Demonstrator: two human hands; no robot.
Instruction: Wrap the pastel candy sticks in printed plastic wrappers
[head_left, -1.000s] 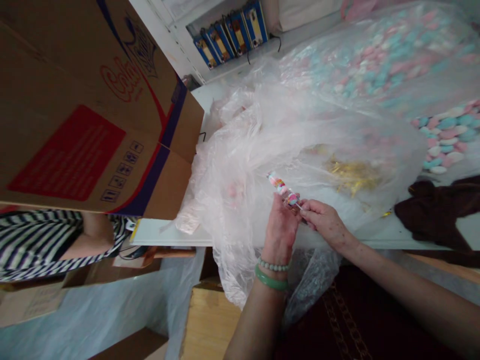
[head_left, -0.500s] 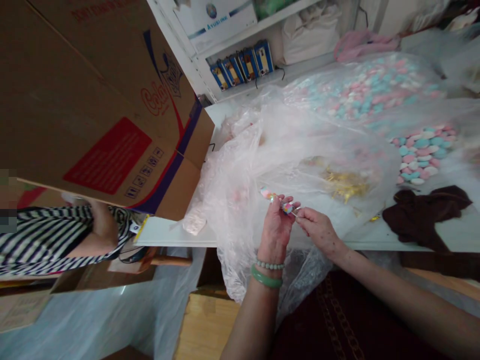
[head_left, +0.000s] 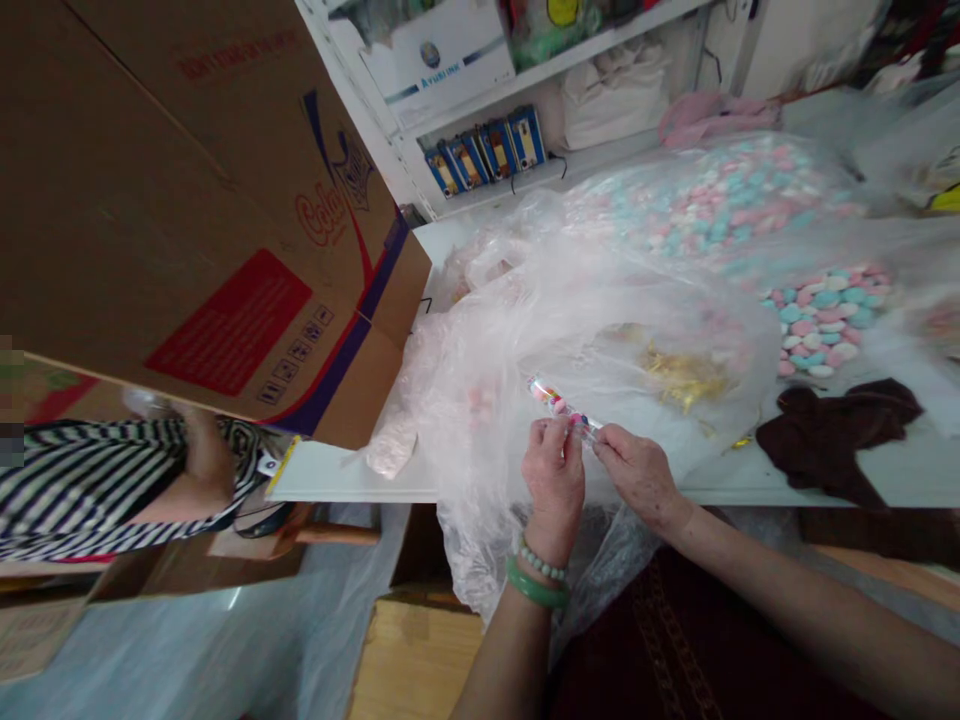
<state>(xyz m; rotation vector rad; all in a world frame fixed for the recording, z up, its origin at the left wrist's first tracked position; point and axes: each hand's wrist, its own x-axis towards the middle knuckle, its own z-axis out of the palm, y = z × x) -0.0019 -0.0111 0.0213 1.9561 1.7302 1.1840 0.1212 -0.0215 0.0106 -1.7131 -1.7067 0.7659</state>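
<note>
A slim clear wrapper with colourful candies [head_left: 553, 401] is held between my two hands, above a heap of clear plastic bags. My left hand [head_left: 555, 468] pinches it near its middle, fingers closed. Closed on its near end is my right hand [head_left: 637, 478]; the stick or wrapper end there is partly hidden by the fingers. Just beyond, gold twist ties [head_left: 686, 375] lie on or under the plastic film [head_left: 480, 340].
Pink, blue and white candies [head_left: 825, 315] spill at the right, with a big bag of them [head_left: 735, 195] behind. A dark brown cloth [head_left: 832, 435] lies at the table edge. A large cardboard box [head_left: 225, 230] stands left, beside a person in a striped shirt [head_left: 90, 480].
My left hand has turned over from palm up to knuckles up and now pinches the wrapped candies. The candies show more plainly along the wrapper. The view has shifted slightly.
</note>
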